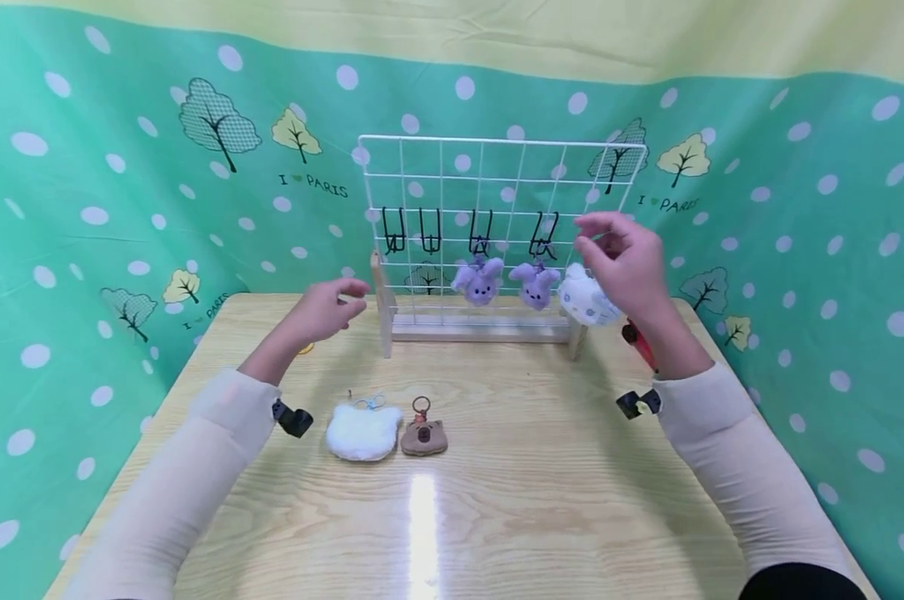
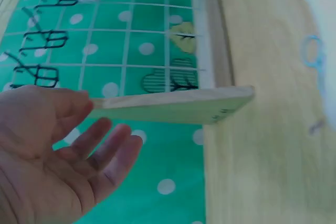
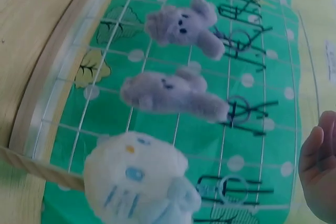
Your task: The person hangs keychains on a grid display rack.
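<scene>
Taking the head view as a clock, the right hand, just short of three o'clock, hides part of the rack. Its fingers bend loosely, thumb and fingertips parted, beside the hanging white toy. The right wrist view cuts this hand off, apart from that toy, whose blue ring is on a hook. The left hand, at nine o'clock, is also loosely bent with fingers parted, near the rack's wooden end. The hands are well apart. The right wrist partly covers a red thing between three and four; a yellow thing, between eight and nine, is mostly hidden by the left. I cannot tell what either is.

Four black hooks show from the head; the right wrist view adds a fifth. Two purple rabbits hang at the white toy's nine o'clock. Two toys lie below: a plain white one toward seven, a brown one near six.

The table is pale wood, glaring at six; green dotted cloth surrounds it.
</scene>
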`<act>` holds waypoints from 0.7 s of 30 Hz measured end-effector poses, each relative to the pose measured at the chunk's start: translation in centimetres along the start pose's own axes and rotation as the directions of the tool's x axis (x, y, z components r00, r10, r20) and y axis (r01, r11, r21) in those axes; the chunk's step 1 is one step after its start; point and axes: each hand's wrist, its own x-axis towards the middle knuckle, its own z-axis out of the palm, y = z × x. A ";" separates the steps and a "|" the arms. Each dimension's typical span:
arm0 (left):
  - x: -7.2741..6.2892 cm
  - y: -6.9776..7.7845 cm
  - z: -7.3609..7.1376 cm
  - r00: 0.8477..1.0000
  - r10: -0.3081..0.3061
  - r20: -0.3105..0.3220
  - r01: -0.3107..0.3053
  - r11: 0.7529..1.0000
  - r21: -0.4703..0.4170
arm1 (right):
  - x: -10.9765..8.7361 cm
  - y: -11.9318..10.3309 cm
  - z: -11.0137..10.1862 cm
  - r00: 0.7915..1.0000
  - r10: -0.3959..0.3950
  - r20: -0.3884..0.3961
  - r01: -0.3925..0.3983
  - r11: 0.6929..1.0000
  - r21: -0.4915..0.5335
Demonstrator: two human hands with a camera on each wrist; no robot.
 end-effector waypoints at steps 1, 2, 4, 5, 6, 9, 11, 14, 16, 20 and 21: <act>-0.1 -0.2 0.3 1.000 0.016 0.017 -0.016 0.999 0.044 | 0.1 0.2 -0.4 1.000 0.014 -0.020 -0.014 1.000 0.008; -0.3 -0.4 0.6 0.999 0.029 0.033 -0.032 0.996 0.083 | 0.1 0.5 -0.8 0.999 0.030 -0.037 -0.029 0.999 0.016; -0.7 -0.9 1.0 0.997 0.044 0.057 -0.052 0.988 0.147 | 0.2 1.2 -1.5 0.996 0.063 -0.067 -0.061 0.998 0.033; -1.0 -1.2 1.3 0.997 0.050 0.064 -0.061 0.983 0.175 | 0.2 1.6 -1.8 0.994 0.079 -0.081 -0.076 0.996 0.042; -1.3 -1.4 1.5 0.996 0.058 0.072 -0.071 0.978 0.195 | 0.2 2.0 -2.2 0.991 0.088 -0.097 -0.084 0.995 0.045; -2.2 -2.5 2.0 0.992 0.066 0.104 -0.088 0.971 0.220 | 0.2 3.3 -3.0 0.980 0.124 -0.156 -0.113 0.991 0.076; -2.6 -3.3 2.4 0.988 0.075 0.134 -0.105 0.968 0.228 | 0.2 4.3 -3.6 0.970 0.159 -0.184 -0.145 0.985 0.090; -3.0 -4.8 3.0 0.979 0.085 0.185 -0.129 0.961 0.246 | 0.2 5.6 -4.2 0.952 0.236 -0.193 -0.224 0.971 0.085; -3.1 -5.8 3.4 0.972 0.097 0.216 -0.150 0.957 0.247 | 0.1 6.6 -4.4 0.941 0.281 -0.188 -0.271 0.960 0.075; -3.5 -7.2 4.1 0.960 0.100 0.261 -0.161 0.961 0.224 | -0.2 8.1 -4.4 0.924 0.338 -0.180 -0.332 0.941 0.062; -3.5 -7.4 4.2 0.957 0.101 0.272 -0.161 0.964 0.211 | -0.2 8.4 -4.4 0.920 0.350 -0.174 -0.346 0.937 0.056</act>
